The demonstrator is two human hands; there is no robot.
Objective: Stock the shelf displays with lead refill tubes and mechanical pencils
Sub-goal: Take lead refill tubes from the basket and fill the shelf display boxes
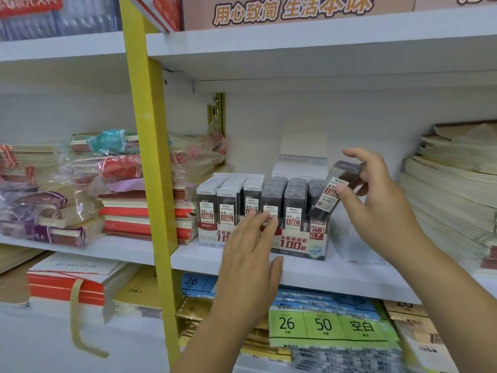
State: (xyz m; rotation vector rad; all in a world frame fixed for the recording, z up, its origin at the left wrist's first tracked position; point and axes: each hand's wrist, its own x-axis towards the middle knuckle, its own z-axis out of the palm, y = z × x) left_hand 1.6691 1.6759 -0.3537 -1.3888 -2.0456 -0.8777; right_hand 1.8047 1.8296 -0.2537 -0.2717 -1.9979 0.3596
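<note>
Grey lead refill tube (326,203), pinched aslant by the right hand (376,195), may be jammed by its tilt — display box (293,244) touched by the flat-fingered left hand (250,254).

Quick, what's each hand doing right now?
Left hand: open, straight fingers against the display box.
Right hand: pinching a tilted lead refill tube.

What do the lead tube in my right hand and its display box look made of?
Lead tube: likely hard plastic, smoky and translucent, glossy, with a stuck-on printed label. Display box: probably clear plastic front over printed card; glare suggests it.
</note>
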